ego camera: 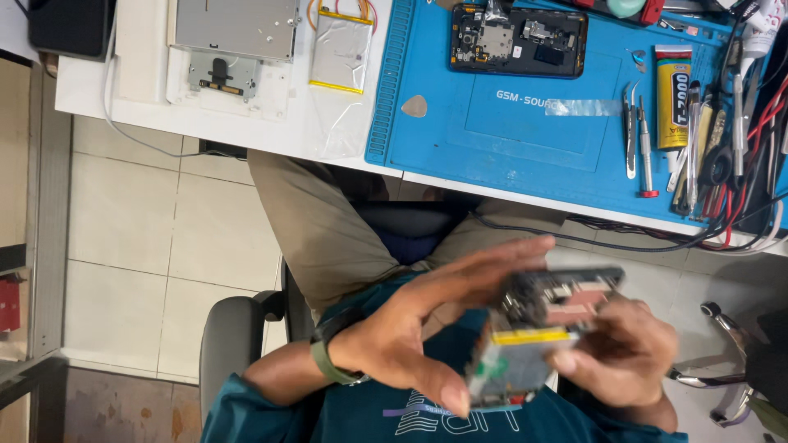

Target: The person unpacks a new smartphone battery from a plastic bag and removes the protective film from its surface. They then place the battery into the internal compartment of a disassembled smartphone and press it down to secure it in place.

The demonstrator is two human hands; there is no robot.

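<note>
A white tabletop [148,107] is covered at one end by a blue rubber mat [509,123], on which one opened phone [519,41] lies. Above the lap, a second opened phone [538,332], blurred, is gripped between both hands: the left hand [427,324] half open, the right hand [628,357] curled around it.

The person is wearing a dark teal shirt [427,414] with pale line graphics across the lower middle of the frame, khaki trousers [328,230] at centre, and an olive-green watch strap [324,361] circling the wrist at lower left of centre.
</note>
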